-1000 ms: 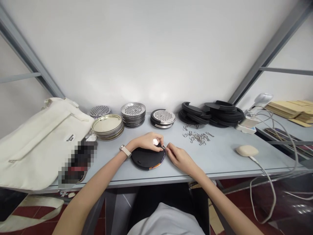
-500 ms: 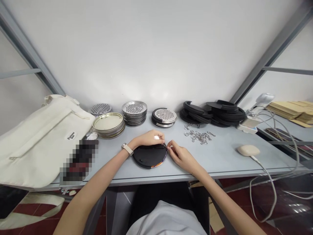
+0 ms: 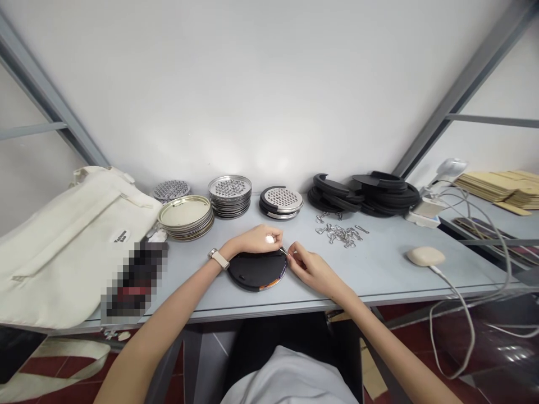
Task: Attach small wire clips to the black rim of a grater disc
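A round black disc (image 3: pixel 257 269) lies on the table in front of me, with a shiny, orange-coloured stretch along its lower right rim. Over its far edge, my left hand (image 3: pixel 261 240) is closed, with the fingertips pinching one end of a small metal clip (image 3: pixel 284 250). From the right, my right hand (image 3: pixel 310 270) grips the clip's other end between thumb and fingers at the disc's upper right edge. Whether the clip is hooked to the disc is hidden by the fingers. Beyond my right hand is a loose pile of similar metal clips (image 3: pixel 342 234).
Along the wall stand gold-coloured lids (image 3: pixel 185 216), perforated metal discs (image 3: pixel 230 193), a perforated disc with black edging (image 3: pixel 283 199) and black curved parts (image 3: pixel 387 196). A cream bag (image 3: pixel 76 247) covers the left side. At right lies a white corded device (image 3: pixel 425 256).
The view has shifted slightly. Both hands keep their hold on the clip at the disc's edge, with barely any movement.
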`<state>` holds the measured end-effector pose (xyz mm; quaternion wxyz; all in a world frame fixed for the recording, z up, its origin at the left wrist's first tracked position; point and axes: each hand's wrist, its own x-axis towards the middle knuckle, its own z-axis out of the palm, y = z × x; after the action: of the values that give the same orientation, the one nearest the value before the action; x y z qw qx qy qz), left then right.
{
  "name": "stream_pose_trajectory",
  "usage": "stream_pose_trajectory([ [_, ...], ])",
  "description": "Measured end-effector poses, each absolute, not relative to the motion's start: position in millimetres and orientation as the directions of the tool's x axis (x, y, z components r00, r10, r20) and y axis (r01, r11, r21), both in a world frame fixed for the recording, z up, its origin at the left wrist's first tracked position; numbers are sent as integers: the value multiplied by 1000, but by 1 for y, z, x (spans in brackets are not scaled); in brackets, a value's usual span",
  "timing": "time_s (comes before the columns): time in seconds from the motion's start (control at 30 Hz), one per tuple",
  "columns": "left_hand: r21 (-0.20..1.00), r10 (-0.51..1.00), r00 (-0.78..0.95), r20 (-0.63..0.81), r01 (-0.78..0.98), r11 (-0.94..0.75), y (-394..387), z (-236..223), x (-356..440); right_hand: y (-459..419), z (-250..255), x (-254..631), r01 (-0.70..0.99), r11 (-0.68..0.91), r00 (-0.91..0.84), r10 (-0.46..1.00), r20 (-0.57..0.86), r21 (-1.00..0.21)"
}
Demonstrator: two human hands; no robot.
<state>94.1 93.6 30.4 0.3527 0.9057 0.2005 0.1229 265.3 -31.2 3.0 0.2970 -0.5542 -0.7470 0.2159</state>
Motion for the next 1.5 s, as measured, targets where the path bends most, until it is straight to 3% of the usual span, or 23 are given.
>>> stream_pose_trajectory([
  [0.5, 523, 463, 879, 115, 342, -781, 83, 38, 93, -31, 1, 267, 715, 331, -245, 944, 223, -616],
  [0.87, 560, 392, 919, 43, 303, -771, 87, 47, 81, -32, 0, 267, 712, 329, -237, 944, 228, -621],
  [1.5, 723, 435, 899, 55, 265, -638, 92, 32, 84, -32, 1, 266, 719, 307, -219, 951, 217, -623],
])
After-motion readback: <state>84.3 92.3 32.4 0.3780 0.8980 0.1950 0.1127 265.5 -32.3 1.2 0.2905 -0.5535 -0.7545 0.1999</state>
